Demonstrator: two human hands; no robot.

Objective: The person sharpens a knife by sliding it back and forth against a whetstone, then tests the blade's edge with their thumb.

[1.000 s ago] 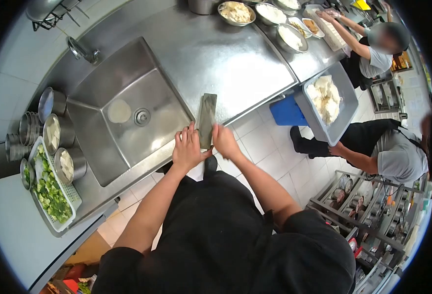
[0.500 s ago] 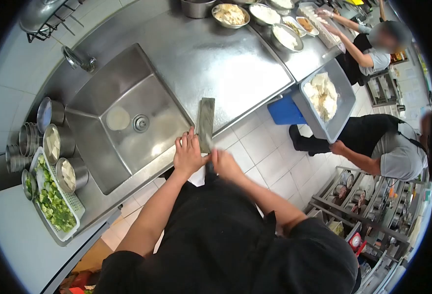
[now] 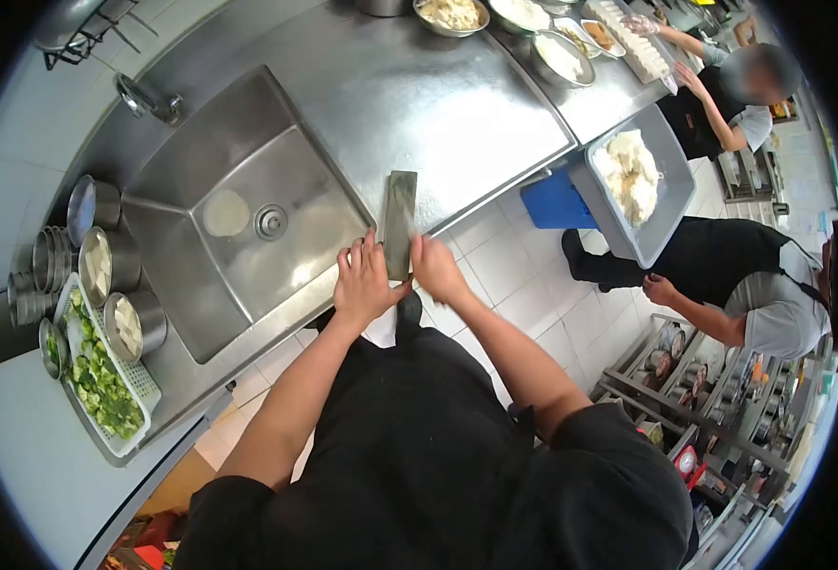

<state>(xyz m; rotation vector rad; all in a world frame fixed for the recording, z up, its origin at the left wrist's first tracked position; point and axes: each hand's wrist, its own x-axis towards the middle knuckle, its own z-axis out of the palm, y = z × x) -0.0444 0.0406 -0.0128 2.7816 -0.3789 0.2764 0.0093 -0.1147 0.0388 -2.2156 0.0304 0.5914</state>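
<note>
A long grey-green rectangular slab lies across the steel counter's front edge, just right of the sink. My left hand rests at its near left corner, fingers stretched out and slightly apart, thumb touching the slab. My right hand is curled against the slab's near right corner and is slightly blurred. Whether it holds anything besides the slab is hidden. Both forearms reach forward from my black apron.
Left of the sink stand metal tubs and a white basket of broccoli. Bowls of food line the far counter. One person at the right carries a grey tray of pale food; another person works beyond. A wire rack stands at lower right.
My right hand drew back toward me half a second ago and has returned forward to the slab's near end. The left hand and slab stay put. The tray carrier has shifted slightly.
</note>
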